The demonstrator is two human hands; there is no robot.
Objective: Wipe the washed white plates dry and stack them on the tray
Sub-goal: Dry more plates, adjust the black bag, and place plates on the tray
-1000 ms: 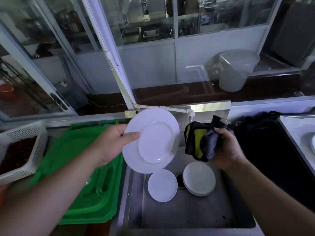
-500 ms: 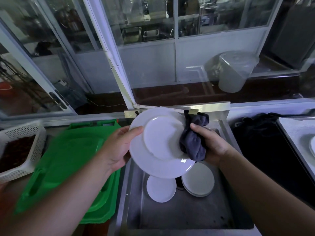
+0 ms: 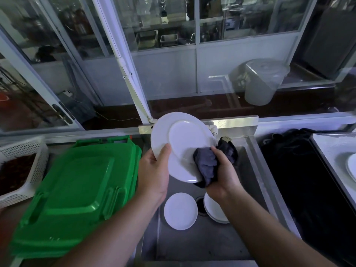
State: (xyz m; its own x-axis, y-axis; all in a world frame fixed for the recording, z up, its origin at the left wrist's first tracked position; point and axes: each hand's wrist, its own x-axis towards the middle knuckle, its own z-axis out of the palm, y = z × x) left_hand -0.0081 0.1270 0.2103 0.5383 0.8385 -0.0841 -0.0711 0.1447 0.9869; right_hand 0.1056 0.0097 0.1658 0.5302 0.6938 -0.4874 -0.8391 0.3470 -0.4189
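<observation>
A: How are the hands set?

B: The left hand [image 3: 154, 170], coming up from the lower left of the frame, grips the round white ceramic plate [image 3: 183, 145] at its left rim, thumb curled over the near face. The right hand [image 3: 221, 170] comes up from the lower right, its fingers closed round a bunched dark grey cloth [image 3: 207, 166] pressed to the plate's lower right edge.

A: Which way does the plate face?

B: It is held at the centre of the frame above the steel sink [image 3: 250, 170], tilted, its underside with the raised foot ring towards the camera.

A: And the other plates?

B: A small round white plate [image 3: 180, 211] lies flat in the sink. Just right of it is a short stack of white plates [image 3: 214, 211], partly hidden by the right forearm. Another white plate [image 3: 351, 168] sits on the pale tray [image 3: 327, 149] at the right edge. Green plastic lids [image 3: 77, 189] lie left of the sink.
</observation>
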